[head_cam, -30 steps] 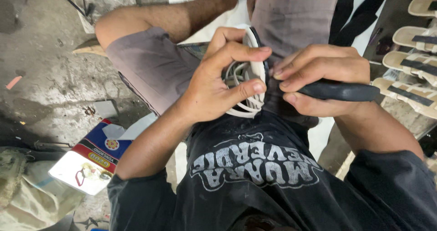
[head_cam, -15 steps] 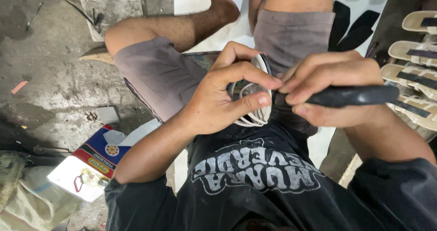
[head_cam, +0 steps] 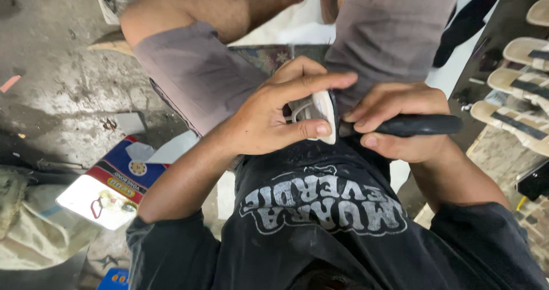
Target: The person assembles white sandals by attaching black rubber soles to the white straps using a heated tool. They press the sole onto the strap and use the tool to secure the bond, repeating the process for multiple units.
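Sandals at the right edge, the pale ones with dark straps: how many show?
3, stacked down the right edge: top sandal, cut off by the frame; middle sandal; lower sandal. A partial one between them and others off-frame may exist.

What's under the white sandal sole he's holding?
Under the white sandal sole lie the grey shorts and black shirt. The left hand covers its straps; the tool's tip is hidden.

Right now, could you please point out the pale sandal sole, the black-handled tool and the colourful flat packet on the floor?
Pale sandal sole [head_cam: 324, 112], head view, its edge.
Black-handled tool [head_cam: 420, 125], head view, mid-handle.
Colourful flat packet [head_cam: 108, 186], head view, its centre.
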